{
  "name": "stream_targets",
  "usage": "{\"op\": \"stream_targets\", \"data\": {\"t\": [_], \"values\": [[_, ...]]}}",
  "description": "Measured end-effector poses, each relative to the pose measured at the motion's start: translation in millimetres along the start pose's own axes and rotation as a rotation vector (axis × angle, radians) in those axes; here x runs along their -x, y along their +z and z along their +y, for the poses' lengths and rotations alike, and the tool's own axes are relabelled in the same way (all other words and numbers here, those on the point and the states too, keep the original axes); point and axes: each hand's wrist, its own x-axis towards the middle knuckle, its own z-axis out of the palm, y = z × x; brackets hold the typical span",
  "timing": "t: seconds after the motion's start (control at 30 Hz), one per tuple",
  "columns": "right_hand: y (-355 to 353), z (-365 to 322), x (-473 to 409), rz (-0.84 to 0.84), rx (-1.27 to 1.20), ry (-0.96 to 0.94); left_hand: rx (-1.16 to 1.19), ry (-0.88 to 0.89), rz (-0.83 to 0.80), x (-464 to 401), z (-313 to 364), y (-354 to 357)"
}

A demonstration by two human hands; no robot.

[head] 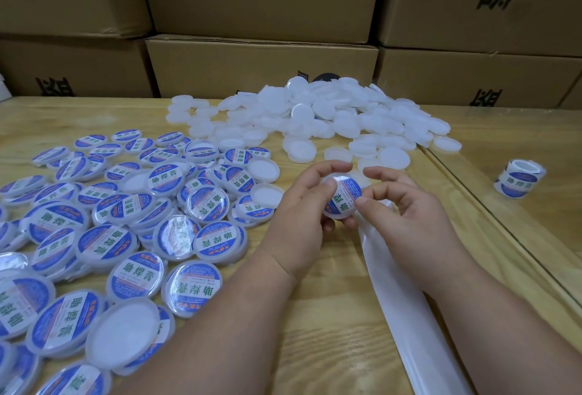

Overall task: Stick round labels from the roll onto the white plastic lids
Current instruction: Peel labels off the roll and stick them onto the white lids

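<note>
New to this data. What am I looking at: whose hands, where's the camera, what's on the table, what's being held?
There is no robot: a person works bare-handed, and the single picture comes from a camera on their head, looking forward and down. The left hand and right hand together hold one white lid with a blue round label on it, thumbs pressing on its face. On the wooden table, the labelled lids lie at the left, the plain white lids are heaped farther back, and the label roll stands at the right. A strip of empty backing film runs under the right forearm. Cardboard boxes are stacked behind.
</note>
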Motion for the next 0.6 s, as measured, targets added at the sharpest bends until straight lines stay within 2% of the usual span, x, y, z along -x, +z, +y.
{"op": "stream_targets", "data": {"t": [0.27, 0.6], "values": [[-0.2, 1.4, -0.1, 0.010, 0.008, -0.002, -0.104, 0.092, 0.056, 5.9, 1.6, 2.7], [1.1, 1.0, -0.7, 0.023, -0.016, 0.001, -0.118, 0.051, 0.061, 3.3, -2.7, 4.4]]}}
